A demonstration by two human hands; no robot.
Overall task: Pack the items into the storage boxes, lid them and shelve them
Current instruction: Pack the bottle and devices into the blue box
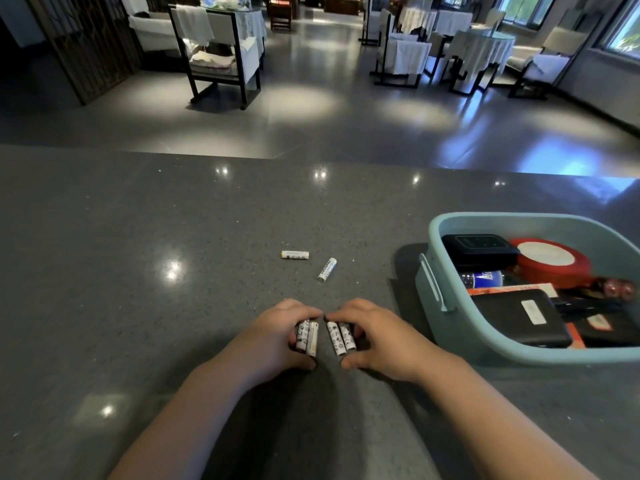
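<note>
Two batteries (307, 337) (white) inside left grip (277, 336)

Left hand (277, 336) and right hand (375, 337) each gripping two batteries, open storage box (437, 289) just right

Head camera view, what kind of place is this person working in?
Probably a restaurant dining hall: cloth-draped tables and covered chairs stand on a polished floor beyond the grey counter.

grey speckled counter (138, 271) with two loose batteries (294, 255), teal box (436, 282)
</note>
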